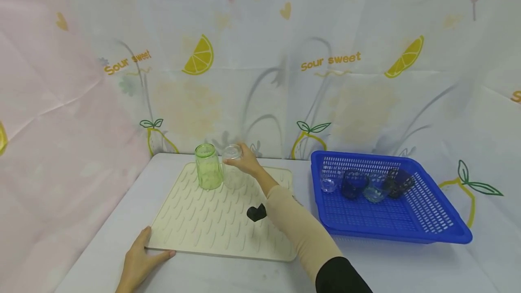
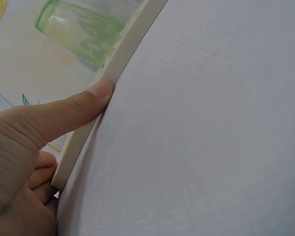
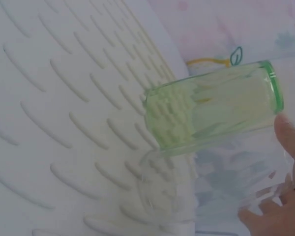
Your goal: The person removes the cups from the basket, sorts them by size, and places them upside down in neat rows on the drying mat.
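Note:
My right hand (image 1: 245, 161) grips a clear drinking glass (image 1: 234, 179) near its upper end, thumb on one side and fingers round the other. The glass is upright over the far part of a cream drying mat (image 1: 203, 225) with raised ridges, its lower end close over the surface. Right beside it on the left, a green tinted glass (image 1: 209, 168) stands on the mat. At the mat's near left corner, my left hand (image 1: 140, 257) holds the edge, its thumb (image 2: 102, 89) pressed against the front side and the other fingers bent at the corner.
To the right stands a blue plastic basket (image 1: 378, 223) with slotted walls, with several clear and dark glasses (image 1: 355, 183) inside. A white cloth (image 1: 195, 275) covers the table. Behind it hangs a lemon-print curtain (image 1: 252, 89).

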`<act>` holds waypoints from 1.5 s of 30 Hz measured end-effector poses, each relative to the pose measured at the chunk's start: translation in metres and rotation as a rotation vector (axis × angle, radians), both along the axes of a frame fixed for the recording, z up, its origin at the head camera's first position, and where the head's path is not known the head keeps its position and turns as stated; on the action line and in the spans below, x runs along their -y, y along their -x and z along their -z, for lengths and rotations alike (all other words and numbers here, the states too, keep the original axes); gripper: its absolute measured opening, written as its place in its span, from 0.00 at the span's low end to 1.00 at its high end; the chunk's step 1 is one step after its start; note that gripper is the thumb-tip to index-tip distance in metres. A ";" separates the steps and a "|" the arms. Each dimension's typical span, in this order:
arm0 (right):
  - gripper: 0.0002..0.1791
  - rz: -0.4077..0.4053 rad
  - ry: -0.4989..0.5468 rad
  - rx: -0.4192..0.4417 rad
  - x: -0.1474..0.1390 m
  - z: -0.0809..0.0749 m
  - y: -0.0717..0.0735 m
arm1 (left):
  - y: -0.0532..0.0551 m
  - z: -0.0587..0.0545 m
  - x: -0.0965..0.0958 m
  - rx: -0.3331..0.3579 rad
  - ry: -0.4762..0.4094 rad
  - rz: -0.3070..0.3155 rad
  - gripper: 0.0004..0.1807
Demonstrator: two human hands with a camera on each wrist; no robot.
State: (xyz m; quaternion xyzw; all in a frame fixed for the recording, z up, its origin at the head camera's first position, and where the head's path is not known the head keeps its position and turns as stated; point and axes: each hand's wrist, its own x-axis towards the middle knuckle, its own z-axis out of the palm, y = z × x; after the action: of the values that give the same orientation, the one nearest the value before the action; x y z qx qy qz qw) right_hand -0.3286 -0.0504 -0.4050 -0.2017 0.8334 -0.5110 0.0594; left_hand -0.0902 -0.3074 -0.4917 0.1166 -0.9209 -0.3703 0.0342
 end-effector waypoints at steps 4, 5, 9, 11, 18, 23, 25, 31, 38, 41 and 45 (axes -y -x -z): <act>0.40 0.003 -0.015 0.001 -0.001 -0.002 -0.003 | 0.000 0.000 0.000 -0.003 0.008 -0.002 0.64; 0.40 0.004 -0.017 0.004 -0.001 -0.003 -0.003 | 0.000 0.001 0.000 -0.008 0.010 -0.005 0.64; 0.40 0.018 -0.066 -0.026 -0.002 0.000 -0.002 | 0.001 0.003 0.000 -0.032 0.013 -0.009 0.64; 0.41 0.028 -0.096 -0.032 -0.003 0.001 -0.002 | 0.002 0.003 -0.001 -0.033 0.013 -0.008 0.64; 0.42 0.027 -0.171 0.008 -0.012 0.002 -0.005 | 0.003 0.005 -0.002 -0.032 0.012 -0.004 0.64; 0.41 0.015 -0.174 0.025 -0.021 0.001 -0.006 | 0.004 0.006 -0.003 -0.048 0.017 0.003 0.63; 0.41 0.006 -0.168 0.029 -0.025 0.000 -0.006 | 0.005 0.006 -0.004 -0.042 0.015 0.003 0.62; 0.42 -0.014 -0.203 0.016 -0.040 -0.010 -0.010 | 0.004 0.004 -0.005 -0.014 0.000 0.001 0.63; 0.42 -0.072 -0.185 -0.001 -0.061 -0.027 -0.018 | 0.004 0.004 -0.002 -0.017 0.015 -0.010 0.64; 0.41 -0.098 -0.174 -0.009 -0.072 -0.032 -0.023 | 0.004 0.004 -0.001 -0.014 0.017 -0.014 0.64; 0.40 -0.127 -0.167 -0.040 -0.086 -0.039 -0.032 | 0.003 0.004 -0.001 -0.007 0.026 -0.020 0.64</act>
State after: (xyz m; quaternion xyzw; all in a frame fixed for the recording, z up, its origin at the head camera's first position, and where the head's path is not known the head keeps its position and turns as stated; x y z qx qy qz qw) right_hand -0.2969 0.0357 -0.3664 -0.2585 0.8598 -0.4307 0.0915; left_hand -0.0932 -0.3069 -0.4957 0.1240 -0.9244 -0.3582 0.0427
